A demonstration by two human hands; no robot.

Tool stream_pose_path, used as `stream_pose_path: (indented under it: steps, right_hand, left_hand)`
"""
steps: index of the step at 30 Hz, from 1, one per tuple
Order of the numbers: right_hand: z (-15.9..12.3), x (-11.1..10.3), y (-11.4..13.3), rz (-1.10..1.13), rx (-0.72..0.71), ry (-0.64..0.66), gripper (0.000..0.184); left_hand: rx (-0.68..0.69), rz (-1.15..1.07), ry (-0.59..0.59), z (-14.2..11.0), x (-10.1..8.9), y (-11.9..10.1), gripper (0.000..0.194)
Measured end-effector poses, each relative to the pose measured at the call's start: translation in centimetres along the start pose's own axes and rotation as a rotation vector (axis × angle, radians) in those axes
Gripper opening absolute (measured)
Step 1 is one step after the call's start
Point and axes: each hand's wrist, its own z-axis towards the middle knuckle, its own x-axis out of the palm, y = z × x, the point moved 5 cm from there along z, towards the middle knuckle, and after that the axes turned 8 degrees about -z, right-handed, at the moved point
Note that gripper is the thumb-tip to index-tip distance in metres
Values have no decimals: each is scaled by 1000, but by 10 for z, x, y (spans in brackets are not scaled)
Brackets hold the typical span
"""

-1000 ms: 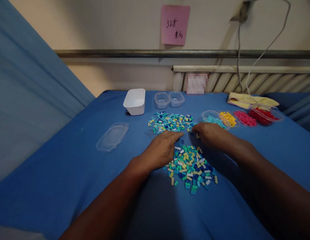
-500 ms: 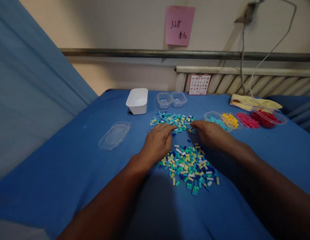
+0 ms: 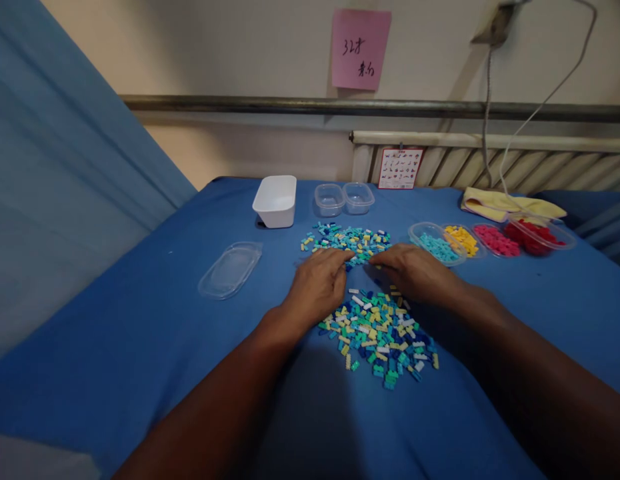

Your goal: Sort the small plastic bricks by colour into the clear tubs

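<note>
Two heaps of small toy building bricks lie on the blue cloth, one nearer and one farther. The far heap (image 3: 347, 239) is mostly light blue, with some yellow, white and dark blue. The near heap (image 3: 377, 333) mixes yellow, green, white and blue. My left hand (image 3: 317, 281) is at the left front edge of the far heap, fingers stretched out to the right. Facing it from the right, my right hand (image 3: 410, 270) reaches its fingertips to the heap's front edge. No brick shows in either hand, though the undersides of both are hidden.
A white tub (image 3: 276, 202) and two clear containers (image 3: 330, 200) stand at the back. A clear lid (image 3: 231, 270) lies at left. To the right, bricks sorted by colour fill several clear containers (image 3: 437, 245), with a yellow cloth (image 3: 510, 202) behind. A radiator (image 3: 440, 160) lines the wall.
Both hands have moved forward from the gap between the heaps to the far heap's front edge. My right fingertips then shifted left and slightly nearer. The view has turned a little left.
</note>
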Motion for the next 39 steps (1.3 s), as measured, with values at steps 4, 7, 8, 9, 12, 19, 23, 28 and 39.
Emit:
stream_pose_path:
  steps: [4,7,8,9,12,19,23,28,39]
  right_hand:
    - [-3,-13,-12,14,126,-166,44]
    - [-2,-5,-16,-56,152,-136,52]
    - [-2,0,-14,-65,124,-94,54]
    - [-1,5,-13,-72,90,-52,55]
    - [0,14,-10,-87,49,-3,52]
    - [-3,3,-15,-47,148,-45,56]
    - [-2,8,-16,-55,148,-13,52]
    - [0,11,-14,-49,96,1,48]
    - [-2,6,-8,-127,132,74,29]
  left_hand:
    - [-36,-3,-16,0,-3,0,36]
    - [-62,9,-12,0,-3,1,36]
    - [-65,13,-11,0,-3,1,36]
    - [-69,16,-11,0,-2,1,36]
    - [-77,12,-12,0,-2,3,36]
    - [-98,10,-15,0,-2,5,36]
    - [-104,4,-12,-1,-3,4,34]
    - [-104,9,-6,-1,-1,4,34]
    - [-128,18,9,0,-1,4,34]
